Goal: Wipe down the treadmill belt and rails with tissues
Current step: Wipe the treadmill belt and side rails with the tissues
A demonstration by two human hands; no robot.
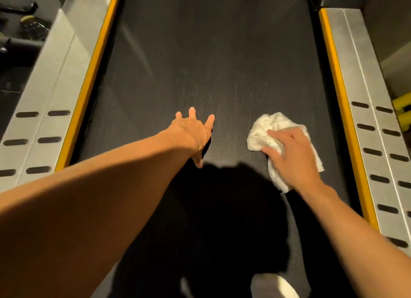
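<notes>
Head view: looking straight down a dark treadmill belt [200, 60], both bare arms stretched out over it.
Left hand [192, 132]: palm down on the belt roughly mid-width, fingers spread wide, holding nothing.
Right hand [293, 157]: sitting on top of a white tissue wad [261, 133], thumb and fingers curled round it, pushing it onto the belt.
Tissue wad: on the right half of the belt, near the right yellow strip [340, 102] but apart from it; some pokes out past the fingers, some by the wrist.
Rails: grey metal left rail [51, 97] and right rail [367, 93], both with dark slots.
Left yellow strip [89, 86]: runs along the belt's edge.
Shadow [222, 208]: big dark blob on the belt below the hands.
Bottom edge: pale blurry thing [273, 285], honestly can't tell what.
</notes>
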